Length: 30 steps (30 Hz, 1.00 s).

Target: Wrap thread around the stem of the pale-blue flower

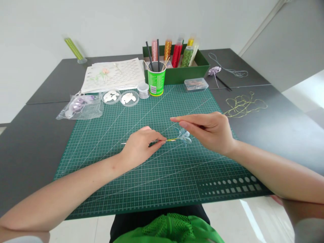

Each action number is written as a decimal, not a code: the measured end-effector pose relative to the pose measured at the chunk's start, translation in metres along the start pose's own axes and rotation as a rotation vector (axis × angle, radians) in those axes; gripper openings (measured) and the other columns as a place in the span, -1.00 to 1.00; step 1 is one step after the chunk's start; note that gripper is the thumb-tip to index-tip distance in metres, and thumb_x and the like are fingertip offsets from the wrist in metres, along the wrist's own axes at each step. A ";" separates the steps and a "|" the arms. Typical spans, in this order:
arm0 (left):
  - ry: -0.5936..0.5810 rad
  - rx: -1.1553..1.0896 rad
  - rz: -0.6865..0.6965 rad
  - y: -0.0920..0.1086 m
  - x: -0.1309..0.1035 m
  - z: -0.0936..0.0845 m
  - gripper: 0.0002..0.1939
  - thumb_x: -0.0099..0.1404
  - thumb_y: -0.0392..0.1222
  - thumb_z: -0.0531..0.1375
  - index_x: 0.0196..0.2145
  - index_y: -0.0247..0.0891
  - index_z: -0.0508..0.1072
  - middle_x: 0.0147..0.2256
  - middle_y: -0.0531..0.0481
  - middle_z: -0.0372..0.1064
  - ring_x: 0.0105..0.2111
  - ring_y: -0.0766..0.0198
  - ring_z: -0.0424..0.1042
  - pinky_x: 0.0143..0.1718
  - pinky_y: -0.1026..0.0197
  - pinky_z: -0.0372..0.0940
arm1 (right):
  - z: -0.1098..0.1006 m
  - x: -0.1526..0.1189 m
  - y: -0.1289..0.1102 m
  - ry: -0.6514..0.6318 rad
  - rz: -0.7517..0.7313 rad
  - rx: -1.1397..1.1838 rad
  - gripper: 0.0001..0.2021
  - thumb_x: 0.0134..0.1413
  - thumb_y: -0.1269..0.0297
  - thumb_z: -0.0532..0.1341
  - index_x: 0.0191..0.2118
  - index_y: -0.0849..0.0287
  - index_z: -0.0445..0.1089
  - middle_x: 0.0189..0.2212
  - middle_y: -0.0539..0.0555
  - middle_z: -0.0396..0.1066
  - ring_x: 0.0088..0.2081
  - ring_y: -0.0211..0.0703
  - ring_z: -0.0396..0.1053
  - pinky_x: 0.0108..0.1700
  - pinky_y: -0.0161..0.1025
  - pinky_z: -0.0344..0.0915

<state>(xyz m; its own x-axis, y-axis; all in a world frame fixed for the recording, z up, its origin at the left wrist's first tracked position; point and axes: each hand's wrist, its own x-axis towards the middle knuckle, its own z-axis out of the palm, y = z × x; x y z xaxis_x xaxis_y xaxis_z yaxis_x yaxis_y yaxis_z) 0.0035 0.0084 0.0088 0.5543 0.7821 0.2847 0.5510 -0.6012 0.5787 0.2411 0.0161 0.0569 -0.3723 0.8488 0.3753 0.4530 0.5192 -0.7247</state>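
Two hands, set apart, at one blue flower (185, 135).
Left hand (138, 145) pinches its crosswise stem (172, 139); bloom end nearer right hand (215, 131), grip unclear.

Pale blue flower (185, 135), green gridded mat (141, 182)

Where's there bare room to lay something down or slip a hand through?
Bare: the green mat nearside of the left hand and right hand; mat between left hand and round dishes; tabletop between thread tangle and right forearm. Crowded: mat's far edge, from plastic bag past cup, and around the blue flower.
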 end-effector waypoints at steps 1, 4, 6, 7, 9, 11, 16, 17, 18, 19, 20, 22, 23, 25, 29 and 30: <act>-0.003 0.004 0.022 0.000 -0.001 0.000 -0.86 0.46 -0.17 0.22 -0.22 -0.15 0.60 -0.34 0.04 0.60 -0.31 0.20 0.50 -0.29 0.15 0.34 | 0.000 0.001 0.002 0.004 -0.004 -0.016 -0.74 0.34 0.19 0.22 -0.05 0.05 0.65 -0.49 -0.01 0.58 -0.59 -0.31 0.31 -0.55 -0.29 0.24; -0.003 0.026 0.104 -0.001 -0.002 0.003 -0.88 0.46 -0.20 0.23 -0.21 -0.17 0.60 -0.28 0.06 0.63 -0.26 0.19 0.52 -0.22 0.14 0.36 | 0.002 0.005 0.012 -0.001 -0.010 -0.055 -0.74 0.33 0.19 0.22 -0.04 0.09 0.65 -0.41 0.03 0.63 -0.54 -0.28 0.40 -0.51 -0.30 0.30; 0.000 0.045 0.148 -0.001 -0.003 0.004 -0.89 0.45 -0.21 0.25 -0.21 -0.18 0.59 -0.27 0.07 0.63 -0.26 0.20 0.52 -0.23 0.15 0.36 | 0.004 0.008 0.019 -0.010 -0.004 -0.071 -0.73 0.33 0.19 0.22 -0.03 0.11 0.65 -0.35 0.05 0.65 -0.47 -0.24 0.48 -0.48 -0.30 0.34; 0.000 0.049 0.164 -0.001 -0.004 0.004 -0.90 0.45 -0.21 0.25 -0.21 -0.19 0.59 -0.27 0.07 0.63 -0.26 0.20 0.52 -0.24 0.16 0.36 | 0.005 0.009 0.023 -0.017 0.003 -0.073 -0.73 0.33 0.19 0.22 -0.03 0.12 0.65 -0.31 0.06 0.66 -0.43 -0.21 0.51 -0.46 -0.30 0.37; -0.003 0.048 0.182 0.000 -0.004 0.004 -0.90 0.45 -0.21 0.25 -0.21 -0.18 0.59 -0.27 0.07 0.63 -0.27 0.22 0.51 -0.24 0.17 0.36 | 0.007 0.011 0.029 -0.039 0.016 -0.064 -0.72 0.33 0.19 0.22 -0.04 0.12 0.65 -0.23 0.07 0.67 -0.32 -0.15 0.57 -0.38 -0.28 0.43; -0.004 0.040 0.188 0.001 -0.004 0.003 -0.89 0.46 -0.20 0.24 -0.20 -0.17 0.60 -0.26 0.06 0.63 -0.27 0.22 0.52 -0.24 0.17 0.37 | 0.009 0.013 0.034 -0.069 0.023 -0.043 -0.72 0.33 0.19 0.22 -0.03 0.12 0.65 -0.16 0.08 0.66 -0.23 -0.10 0.60 -0.29 -0.25 0.49; 0.011 0.024 0.195 0.002 -0.004 0.002 -0.90 0.45 -0.20 0.25 -0.22 -0.18 0.60 -0.27 0.05 0.64 -0.28 0.23 0.53 -0.25 0.18 0.37 | 0.012 0.016 0.045 -0.131 0.036 -0.008 -0.71 0.33 0.17 0.21 -0.03 0.13 0.64 -0.12 0.10 0.65 -0.18 -0.09 0.61 -0.22 -0.24 0.49; 0.015 0.023 0.193 0.002 -0.004 0.002 -0.89 0.45 -0.20 0.25 -0.23 -0.17 0.60 -0.27 0.05 0.64 -0.28 0.23 0.54 -0.25 0.19 0.38 | 0.012 0.016 0.048 -0.144 0.037 -0.006 -0.71 0.33 0.17 0.22 -0.03 0.13 0.64 -0.13 0.10 0.65 -0.21 -0.11 0.61 -0.24 -0.25 0.48; 0.020 0.021 0.191 0.003 -0.004 0.002 -0.88 0.46 -0.19 0.25 -0.23 -0.17 0.60 -0.28 0.05 0.64 -0.28 0.23 0.54 -0.25 0.19 0.38 | 0.013 0.016 0.051 -0.158 0.038 -0.006 -0.71 0.33 0.16 0.22 -0.04 0.14 0.64 -0.16 0.10 0.66 -0.26 -0.14 0.59 -0.29 -0.27 0.45; 0.024 0.019 0.189 0.003 -0.004 0.001 -0.88 0.46 -0.18 0.24 -0.23 -0.16 0.60 -0.28 0.04 0.64 -0.28 0.23 0.54 -0.25 0.19 0.38 | 0.014 0.016 0.054 -0.177 0.038 -0.009 -0.70 0.33 0.15 0.22 -0.04 0.15 0.64 -0.22 0.10 0.66 -0.34 -0.18 0.56 -0.36 -0.28 0.39; 0.030 0.015 0.190 0.004 -0.004 0.001 -0.87 0.46 -0.17 0.24 -0.23 -0.15 0.60 -0.28 0.04 0.64 -0.28 0.24 0.54 -0.25 0.19 0.38 | 0.015 0.016 0.058 -0.202 0.038 -0.012 -0.69 0.33 0.14 0.21 -0.03 0.16 0.64 -0.30 0.09 0.66 -0.43 -0.23 0.50 -0.43 -0.30 0.31; 0.052 0.012 0.204 0.005 -0.004 0.000 -0.86 0.47 -0.17 0.23 -0.23 -0.14 0.60 -0.30 0.04 0.64 -0.30 0.25 0.54 -0.26 0.19 0.39 | 0.017 0.016 0.064 -0.257 0.047 -0.018 -0.66 0.35 0.12 0.19 -0.02 0.18 0.63 -0.44 0.04 0.62 -0.58 -0.32 0.33 -0.54 -0.32 0.13; 0.072 0.015 0.215 0.006 -0.004 -0.001 -0.87 0.47 -0.17 0.23 -0.22 -0.14 0.60 -0.30 0.05 0.64 -0.30 0.25 0.55 -0.26 0.19 0.38 | 0.018 0.016 0.068 -0.289 0.054 -0.019 -0.66 0.35 0.12 0.18 -0.02 0.19 0.63 -0.48 0.03 0.59 -0.61 -0.34 0.27 -0.55 -0.32 0.08; 0.145 0.033 0.236 0.007 -0.005 -0.004 -0.89 0.46 -0.18 0.24 -0.21 -0.13 0.60 -0.30 0.06 0.64 -0.31 0.26 0.56 -0.25 0.18 0.38 | 0.020 0.016 0.073 -0.358 0.056 -0.017 -0.69 0.34 0.15 0.20 -0.08 0.20 0.65 -0.46 0.04 0.60 -0.57 -0.33 0.31 -0.52 -0.32 0.12; 0.343 0.106 0.158 0.009 -0.004 -0.009 -0.91 0.44 -0.18 0.27 -0.23 -0.13 0.61 -0.34 0.07 0.63 -0.34 0.24 0.55 -0.22 0.14 0.38 | 0.023 0.013 0.080 -0.420 0.028 -0.053 -0.77 0.28 0.18 0.28 -0.22 0.18 0.65 -0.41 0.06 0.61 -0.45 -0.24 0.44 -0.41 -0.31 0.24; 0.373 0.122 0.103 0.008 -0.003 -0.010 -0.91 0.43 -0.17 0.28 -0.23 -0.12 0.61 -0.35 0.06 0.62 -0.34 0.23 0.54 -0.22 0.13 0.39 | 0.024 0.013 0.080 -0.412 0.023 -0.068 -0.77 0.28 0.16 0.28 -0.23 0.16 0.65 -0.44 0.04 0.60 -0.45 -0.23 0.43 -0.41 -0.30 0.24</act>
<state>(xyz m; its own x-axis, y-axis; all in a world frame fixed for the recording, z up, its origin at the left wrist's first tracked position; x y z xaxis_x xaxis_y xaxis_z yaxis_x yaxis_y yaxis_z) 0.0000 0.0027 0.0205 0.3584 0.7089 0.6075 0.5870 -0.6771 0.4438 0.2534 0.0661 -0.0103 -0.6480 0.7567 0.0866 0.5123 0.5172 -0.6857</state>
